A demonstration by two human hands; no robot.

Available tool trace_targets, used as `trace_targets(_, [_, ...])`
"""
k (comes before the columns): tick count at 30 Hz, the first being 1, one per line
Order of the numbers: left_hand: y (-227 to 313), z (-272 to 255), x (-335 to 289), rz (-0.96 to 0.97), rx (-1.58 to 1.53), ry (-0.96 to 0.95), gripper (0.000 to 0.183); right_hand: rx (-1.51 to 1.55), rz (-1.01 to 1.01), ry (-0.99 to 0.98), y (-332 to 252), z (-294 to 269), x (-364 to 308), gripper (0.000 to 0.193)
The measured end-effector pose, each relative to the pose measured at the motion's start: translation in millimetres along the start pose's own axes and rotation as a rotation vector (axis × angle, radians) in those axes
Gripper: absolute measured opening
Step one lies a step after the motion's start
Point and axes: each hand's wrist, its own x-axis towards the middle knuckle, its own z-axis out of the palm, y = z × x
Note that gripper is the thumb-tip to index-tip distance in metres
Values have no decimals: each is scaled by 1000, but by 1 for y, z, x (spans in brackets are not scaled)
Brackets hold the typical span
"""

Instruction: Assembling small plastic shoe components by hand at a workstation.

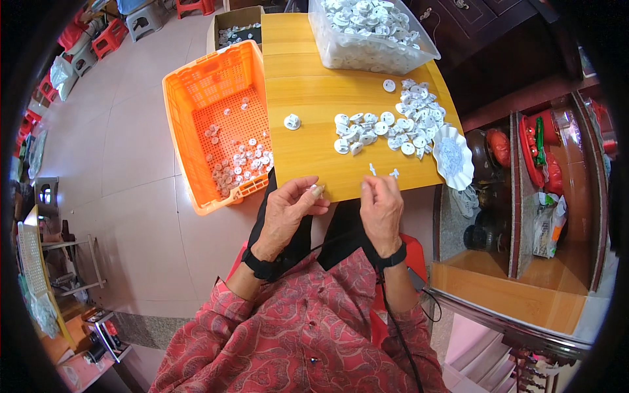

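Near the table's front edge, my left hand [288, 211] is closed, with a small white plastic part pinched between thumb and fingers and mostly covered by them. My right hand [382, 213] is closed too, thumb and forefinger together at the table's edge; whatever they hold is hidden. Just beyond it lie two tiny pale plastic pieces, one narrow [372, 169] and one branched [394, 173]. A heap of round white plastic parts [419, 111] spreads over the table's right half. One such white part [292, 122] sits alone at the left.
A clear plastic tub [367, 62] full of white parts stands on the far end of the wooden table [295, 78]. A scalloped white dish [464, 160] holds tiny pale pieces at the right edge. An orange crate [183, 131] with scattered parts stands left; shelves [514, 196] are right.
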Motion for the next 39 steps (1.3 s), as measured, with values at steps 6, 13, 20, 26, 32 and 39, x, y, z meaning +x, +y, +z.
trace_targets(6, [-3,-2,1,3,-21,-29,35,-381,-73,81,26,8,16,16])
trace_targets(13, [-1,-3,1,-2,-53,-36,36,-202,-109,50,17,7,5,17])
trace_targets(20, [-4,-6,2,-12,-115,-79,34,-269,-128,41,21,3,-4,23])
trace_targets(26, [-5,-8,2,-27,-304,-180,39,-433,-197,-117,6,3,-6,41])
trace_targets(32, [-1,-12,3,-90,-484,-199,39,-355,-218,-183,-5,-6,-18,44])
trace_targets(39, [0,-9,1,-80,-485,-246,39,-284,-303,-17,15,4,-22,20])
